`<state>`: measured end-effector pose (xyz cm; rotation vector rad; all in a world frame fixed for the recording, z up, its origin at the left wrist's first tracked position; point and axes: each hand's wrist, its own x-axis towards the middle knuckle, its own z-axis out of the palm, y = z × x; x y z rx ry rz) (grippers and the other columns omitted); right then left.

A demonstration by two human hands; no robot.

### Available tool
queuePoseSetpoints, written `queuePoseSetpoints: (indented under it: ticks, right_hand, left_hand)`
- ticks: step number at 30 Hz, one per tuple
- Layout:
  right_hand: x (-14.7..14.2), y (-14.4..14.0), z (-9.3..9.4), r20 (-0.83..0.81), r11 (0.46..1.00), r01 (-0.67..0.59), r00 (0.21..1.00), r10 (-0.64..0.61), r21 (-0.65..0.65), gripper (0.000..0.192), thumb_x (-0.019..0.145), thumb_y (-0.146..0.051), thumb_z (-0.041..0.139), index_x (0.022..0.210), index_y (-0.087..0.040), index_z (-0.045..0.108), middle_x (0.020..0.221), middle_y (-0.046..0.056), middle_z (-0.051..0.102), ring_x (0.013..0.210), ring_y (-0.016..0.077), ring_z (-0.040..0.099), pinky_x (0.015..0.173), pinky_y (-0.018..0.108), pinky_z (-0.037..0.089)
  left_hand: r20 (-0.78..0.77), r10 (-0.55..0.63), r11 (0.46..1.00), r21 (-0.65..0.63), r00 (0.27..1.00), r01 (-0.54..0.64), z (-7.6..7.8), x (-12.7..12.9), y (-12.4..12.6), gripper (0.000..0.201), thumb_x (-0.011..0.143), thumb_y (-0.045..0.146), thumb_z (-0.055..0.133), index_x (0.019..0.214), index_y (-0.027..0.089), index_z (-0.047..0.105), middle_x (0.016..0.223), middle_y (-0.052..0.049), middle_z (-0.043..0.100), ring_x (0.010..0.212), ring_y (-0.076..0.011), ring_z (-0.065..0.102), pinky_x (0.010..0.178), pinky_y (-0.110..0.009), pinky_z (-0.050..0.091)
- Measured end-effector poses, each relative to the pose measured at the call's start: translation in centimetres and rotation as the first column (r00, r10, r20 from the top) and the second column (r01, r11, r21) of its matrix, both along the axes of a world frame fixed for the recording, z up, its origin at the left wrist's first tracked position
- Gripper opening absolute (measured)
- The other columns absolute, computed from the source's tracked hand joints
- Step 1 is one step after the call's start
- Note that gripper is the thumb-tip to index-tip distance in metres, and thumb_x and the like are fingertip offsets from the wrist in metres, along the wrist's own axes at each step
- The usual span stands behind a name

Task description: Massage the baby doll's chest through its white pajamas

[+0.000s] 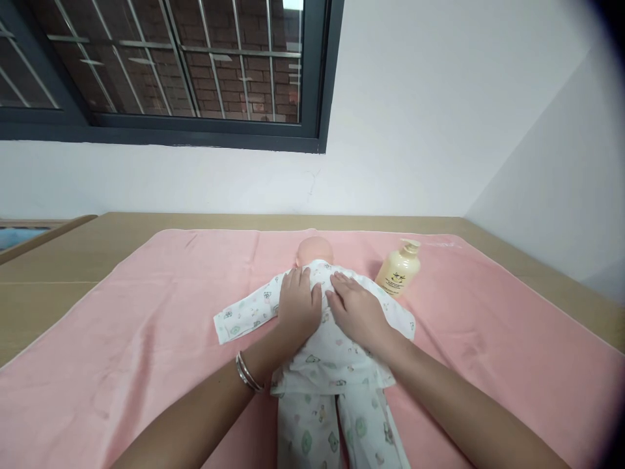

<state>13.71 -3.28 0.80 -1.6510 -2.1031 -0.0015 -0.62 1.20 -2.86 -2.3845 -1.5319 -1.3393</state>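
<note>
My forearms reach over the doll (332,365); left hand (299,306) and right hand (359,312) lie flat (gripping nothing) on its back; I'd press evenly.

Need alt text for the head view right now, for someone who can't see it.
Both hands, left hand and right hand, lie flat on the back of a baby doll in printed white pyjamas, lying on a pink towel. A cream pump bottle lies on the towel, right of the doll's head.
</note>
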Motion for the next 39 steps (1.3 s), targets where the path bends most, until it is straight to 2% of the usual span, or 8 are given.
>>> queuePoseSetpoints:
  ticks: [7, 10, 13, 16, 20, 26, 31, 39]
  right_hand:
    - [2.0, 3.7, -1.6, -0.053, 0.998, -0.013, 0.999, 0.010, -0.058, 0.057, 0.099, -0.041, 0.028, 0.141, -0.005, 0.040, 0.147, 0.019, 0.041, 0.139, 0.0267, 0.033, 0.116, 0.049, 0.022]
    - [1.5, 3.0, -1.6, -0.017, 1.000, -0.005, 1.000, 0.005, -0.031, 0.057, 0.100, -0.040, 0.024, 0.140, -0.004, 0.042, 0.145, 0.020, 0.043, 0.139, 0.0275, 0.035, 0.114, 0.050, 0.025]
    - [0.6, 1.5, -1.1, 0.046, 1.000, 0.027, 0.999, -0.027, 0.004, 0.054, 0.099, -0.036, 0.025, 0.135, -0.003, 0.047, 0.139, 0.021, 0.050, 0.134, 0.0283, 0.042, 0.112, 0.047, 0.030]
    - [-0.3, 0.1, -0.5, 0.091, 0.998, 0.061, 0.994, -0.063, 0.023, 0.051, 0.099, -0.034, 0.027, 0.131, -0.004, 0.052, 0.134, 0.020, 0.056, 0.128, 0.0281, 0.049, 0.111, 0.044, 0.034]
    - [-0.6, -0.9, 0.0, 0.104, 0.997, 0.071, 0.992, -0.073, 0.019, 0.049, 0.099, -0.034, 0.028, 0.130, -0.007, 0.054, 0.132, 0.018, 0.058, 0.126, 0.0288, 0.051, 0.108, 0.044, 0.038]
    - [0.3, 0.7, -0.5, 0.019, 0.998, 0.063, 0.998, -0.063, 0.016, 0.050, 0.100, -0.040, 0.025, 0.129, -0.013, 0.055, 0.132, 0.015, 0.058, 0.129, 0.0270, 0.048, 0.108, 0.044, 0.038]
    - [1.0, 2.5, -1.6, -0.061, 1.000, 0.000, 0.998, -0.001, -0.004, 0.056, 0.099, -0.040, 0.026, 0.139, -0.006, 0.043, 0.145, 0.017, 0.043, 0.139, 0.0270, 0.035, 0.115, 0.047, 0.026]
    - [1.0, 2.3, -1.8, -0.070, 1.000, -0.004, 0.998, 0.003, -0.005, 0.056, 0.099, -0.038, 0.025, 0.140, -0.004, 0.042, 0.145, 0.018, 0.043, 0.139, 0.0270, 0.034, 0.116, 0.047, 0.024]
  left_hand:
    - [-0.148, -0.074, 0.992, 0.095, 0.986, 0.089, 0.9, 0.4, -3.1, 0.029, 0.086, 0.012, 0.040, 0.108, 0.015, 0.058, 0.115, -0.018, 0.059, 0.114, -0.0318, 0.053, 0.098, -0.053, 0.043]
    - [-0.151, -0.048, 0.998, 0.031, 0.987, 0.053, 1.7, 0.5, -3.0, 0.023, 0.085, 0.013, 0.041, 0.099, 0.017, 0.059, 0.104, -0.014, 0.060, 0.103, -0.0295, 0.055, 0.089, -0.048, 0.047]
    - [-0.117, 0.016, 0.997, -0.068, 0.993, -0.024, 2.2, 0.4, -1.6, 0.019, 0.085, 0.020, 0.047, 0.100, 0.016, 0.056, 0.101, -0.014, 0.059, 0.098, -0.0292, 0.054, 0.087, -0.047, 0.046]
    - [-0.090, 0.028, 0.992, -0.122, 0.996, -0.039, 1.9, 0.1, 0.3, 0.022, 0.085, 0.027, 0.050, 0.102, 0.015, 0.055, 0.100, -0.013, 0.060, 0.099, -0.0293, 0.055, 0.090, -0.048, 0.043]
    - [-0.065, -0.021, 0.995, -0.095, 0.998, 0.015, 1.0, -0.1, 1.6, 0.025, 0.086, 0.032, 0.049, 0.105, 0.018, 0.055, 0.106, -0.013, 0.061, 0.110, -0.0310, 0.053, 0.097, -0.051, 0.038]
    - [-0.113, -0.035, 0.998, -0.046, 0.993, 0.030, 0.5, -0.1, 1.1, 0.033, 0.087, 0.029, 0.046, 0.116, 0.015, 0.054, 0.113, -0.015, 0.061, 0.111, -0.0312, 0.053, 0.099, -0.051, 0.038]
    - [-0.052, -0.033, 0.999, -0.019, 0.998, 0.032, 0.3, 0.1, 0.5, 0.037, 0.088, 0.030, 0.044, 0.120, 0.014, 0.054, 0.122, -0.017, 0.059, 0.117, -0.0323, 0.052, 0.103, -0.052, 0.038]
    - [-0.022, -0.044, 0.999, -0.033, 0.999, 0.043, 0.2, 0.0, 0.6, 0.038, 0.088, 0.030, 0.045, 0.121, 0.014, 0.055, 0.121, -0.016, 0.060, 0.116, -0.0317, 0.052, 0.102, -0.052, 0.039]
